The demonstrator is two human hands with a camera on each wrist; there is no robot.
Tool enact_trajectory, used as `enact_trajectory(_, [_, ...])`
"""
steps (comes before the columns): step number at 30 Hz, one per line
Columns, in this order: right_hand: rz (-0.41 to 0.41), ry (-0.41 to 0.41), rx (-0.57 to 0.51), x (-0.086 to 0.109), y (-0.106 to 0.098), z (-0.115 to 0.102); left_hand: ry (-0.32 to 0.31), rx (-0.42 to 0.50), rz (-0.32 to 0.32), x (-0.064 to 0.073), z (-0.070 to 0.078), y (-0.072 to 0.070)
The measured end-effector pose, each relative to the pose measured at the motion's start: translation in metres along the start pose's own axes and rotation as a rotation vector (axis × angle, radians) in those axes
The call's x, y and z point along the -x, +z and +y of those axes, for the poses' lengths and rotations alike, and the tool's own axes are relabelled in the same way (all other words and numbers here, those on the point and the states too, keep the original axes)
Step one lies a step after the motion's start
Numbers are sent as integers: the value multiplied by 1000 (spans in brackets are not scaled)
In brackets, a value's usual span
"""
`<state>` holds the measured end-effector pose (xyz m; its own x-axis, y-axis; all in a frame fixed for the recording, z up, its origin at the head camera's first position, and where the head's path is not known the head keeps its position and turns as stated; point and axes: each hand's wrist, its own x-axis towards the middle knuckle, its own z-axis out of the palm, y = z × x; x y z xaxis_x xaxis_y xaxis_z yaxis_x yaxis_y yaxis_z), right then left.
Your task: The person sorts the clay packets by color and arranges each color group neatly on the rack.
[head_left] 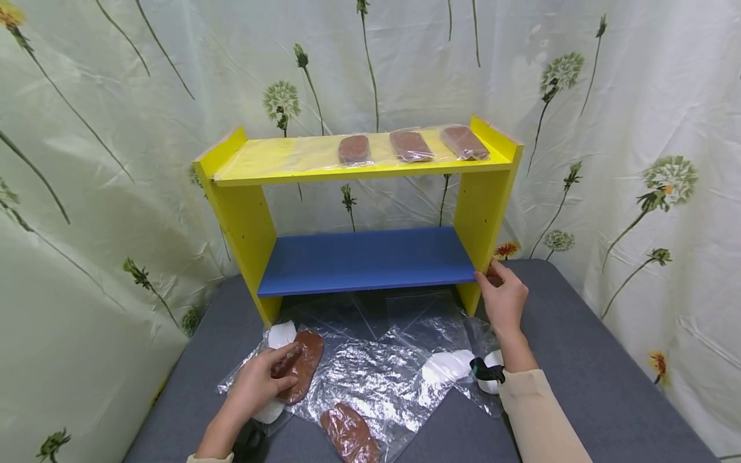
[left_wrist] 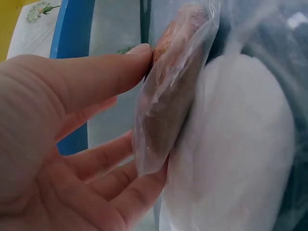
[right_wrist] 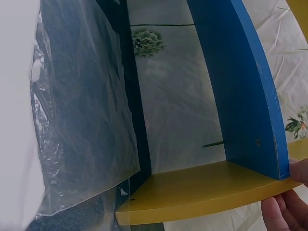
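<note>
My left hand (head_left: 257, 379) pinches a flat brown slab (head_left: 309, 360) wrapped in clear plastic, at the table's front left. In the left wrist view the thumb lies on one edge of the slab (left_wrist: 166, 115) and fingertips on the other; a white oval piece (left_wrist: 236, 139) in plastic is beside it. With my right hand (head_left: 505, 299) I grip the yellow side panel (head_left: 486, 218) of a small shelf, at the blue board's right end. The right wrist view shows the thumb and fingers on either side of that panel (right_wrist: 202, 192).
Three wrapped brown blocks (head_left: 410, 146) lie on the shelf's yellow top (head_left: 283, 157). Below is a blue board (head_left: 370, 260). Clear plastic bags (head_left: 370, 373) spread over the dark table (head_left: 556, 308), with another brown piece (head_left: 350, 434) and white pieces (head_left: 446, 366). A flowered curtain (head_left: 631, 122) hangs behind.
</note>
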<state>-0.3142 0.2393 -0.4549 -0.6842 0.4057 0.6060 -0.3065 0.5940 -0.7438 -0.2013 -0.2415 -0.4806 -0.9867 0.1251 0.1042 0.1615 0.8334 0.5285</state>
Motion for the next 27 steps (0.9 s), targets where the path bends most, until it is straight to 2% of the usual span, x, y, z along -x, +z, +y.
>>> enact_trajectory(7, [-2,-1,1,-1,-1,-1,-84,46,-15,-1,4,1])
enact_trajectory(12, [-1,-8,-3,-1,0,1,-135,112,-33,-2,6,0])
enact_trajectory(19, [-2,-17,6,0,0,1,-123,180,-39,-2,8,0])
enact_trajectory(27, [-13,-19,6,0,0,0,-177,272,-31,-5,16,-7])
